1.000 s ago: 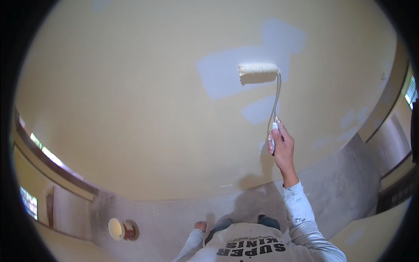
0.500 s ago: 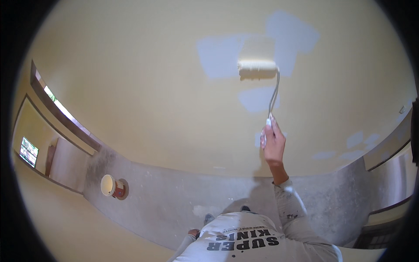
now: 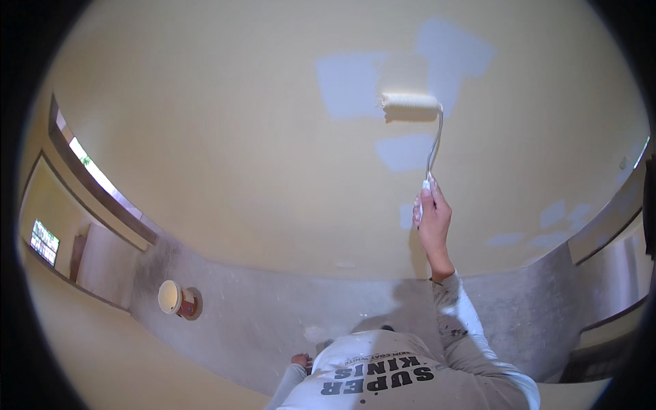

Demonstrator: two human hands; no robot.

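My right hand [image 3: 433,215] is raised in front of the wall, its fingers wrapped round the pale handle of a paint roller [image 3: 410,102]. The roller's cream-coated sleeve lies level at the wall surface, with a bent metal frame running down to the handle. Around it, whitish-lilac patches [image 3: 347,83] show on the yellow wall [image 3: 239,137]; a cream strip [image 3: 402,72] crosses them just above the sleeve. Low beside my shirt hangs my left hand [image 3: 301,359], partly hidden and too small to make out its fingers.
A paint bucket [image 3: 179,301] with a pale rim and reddish side stands on the grey floor [image 3: 253,301] at the left. Openings in the wall [image 3: 102,174] lie at far left. More pale patches [image 3: 552,214] mark the wall at lower right, near a dark-edged doorway [image 3: 608,236].
My right hand and the roller have shifted slightly up and to the right in the picture. My left hand shows a little more beside the shirt. The view has moved slightly.
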